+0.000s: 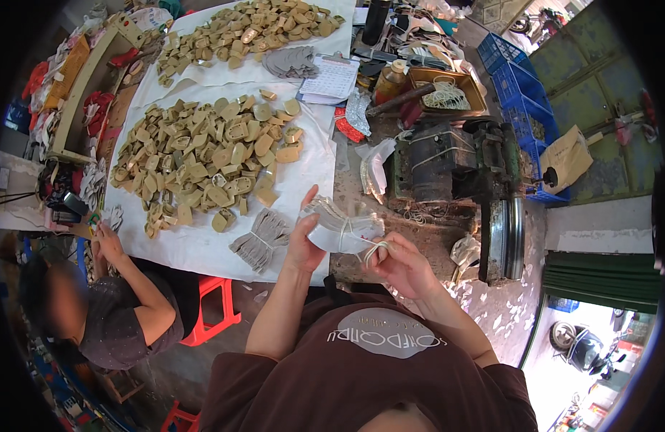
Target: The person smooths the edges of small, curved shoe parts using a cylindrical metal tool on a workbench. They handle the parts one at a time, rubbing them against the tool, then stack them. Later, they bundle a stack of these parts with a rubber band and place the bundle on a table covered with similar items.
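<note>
By the right edge of our white-covered table (pixel 315 155), our left hand (pixel 302 243) grips a bundle of curved white pieces (pixel 331 236); our right hand (pixel 403 265) pinches its pale string (pixel 376 247); a tied grey bundle (pixel 259 243) lies nearby.

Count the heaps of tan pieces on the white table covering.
2: the far heap, along the top of the view, and the near heap, ahead and to the left of the left hand. Pieces underneath are hidden.
</note>
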A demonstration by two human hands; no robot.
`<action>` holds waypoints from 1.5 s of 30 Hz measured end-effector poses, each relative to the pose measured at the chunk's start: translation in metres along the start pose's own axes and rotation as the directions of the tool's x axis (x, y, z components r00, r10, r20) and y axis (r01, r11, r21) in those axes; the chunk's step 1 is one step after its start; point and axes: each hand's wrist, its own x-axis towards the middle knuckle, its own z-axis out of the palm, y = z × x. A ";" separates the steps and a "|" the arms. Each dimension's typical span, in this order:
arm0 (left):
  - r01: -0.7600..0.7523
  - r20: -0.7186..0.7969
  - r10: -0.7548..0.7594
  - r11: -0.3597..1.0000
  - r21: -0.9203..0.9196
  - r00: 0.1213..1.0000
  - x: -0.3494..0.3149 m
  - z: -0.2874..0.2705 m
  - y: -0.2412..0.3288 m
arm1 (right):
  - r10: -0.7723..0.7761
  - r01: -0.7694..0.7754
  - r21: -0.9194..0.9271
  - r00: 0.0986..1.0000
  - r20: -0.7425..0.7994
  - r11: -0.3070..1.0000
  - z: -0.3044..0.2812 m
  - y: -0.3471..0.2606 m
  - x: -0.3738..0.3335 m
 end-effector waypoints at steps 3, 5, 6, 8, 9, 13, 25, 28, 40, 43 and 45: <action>-0.113 -0.024 0.114 0.992 0.052 0.993 -0.002 -0.002 0.023 | -0.093 0.018 -0.377 0.978 -0.184 0.926 -0.031 -0.002 0.002; -0.165 -0.028 0.168 0.983 0.085 0.985 -0.008 0.005 0.039 | -0.258 0.103 -0.596 0.949 -0.180 0.796 -0.064 -0.003 0.011; -0.181 -0.042 0.186 0.977 0.114 0.982 -0.011 0.009 0.047 | -0.346 0.152 -0.701 0.927 -0.144 0.697 -0.055 -0.009 0.015; -0.163 -0.154 0.253 0.883 0.440 0.955 -0.017 0.022 0.059 | -0.503 0.226 -0.865 0.864 -0.035 0.449 -0.029 -0.025 0.020; -0.232 -0.063 0.395 0.652 0.722 0.916 -0.017 0.023 0.057 | -0.513 0.270 -0.884 0.857 0.040 0.382 -0.017 -0.029 0.027; -0.357 0.141 0.355 0.671 0.650 0.924 -0.019 0.028 0.059 | -0.476 0.204 -0.933 0.878 0.040 0.298 -0.023 -0.033 0.060; -0.200 -0.133 0.234 0.953 0.227 0.963 -0.054 0.005 0.087 | -0.650 0.147 -0.988 0.756 0.081 0.048 -0.053 -0.159 0.096; -0.135 -0.230 0.171 0.977 0.164 0.958 -0.058 0.006 0.073 | -0.633 0.144 -0.971 0.774 -0.009 0.189 -0.052 -0.207 0.113; -0.041 -0.291 0.106 0.974 0.224 0.951 -0.076 -0.007 0.044 | -0.855 -0.332 -0.888 0.504 0.118 -0.318 -0.152 -0.343 0.175; -0.038 -0.280 0.102 0.973 0.226 0.955 -0.079 -0.006 0.040 | -0.852 -0.468 -0.793 0.509 0.120 -0.391 -0.174 -0.350 0.180; -0.057 -0.256 0.114 0.974 0.221 0.960 -0.080 -0.004 0.037 | -0.872 -0.604 -0.664 0.464 0.157 -0.440 -0.173 -0.340 0.183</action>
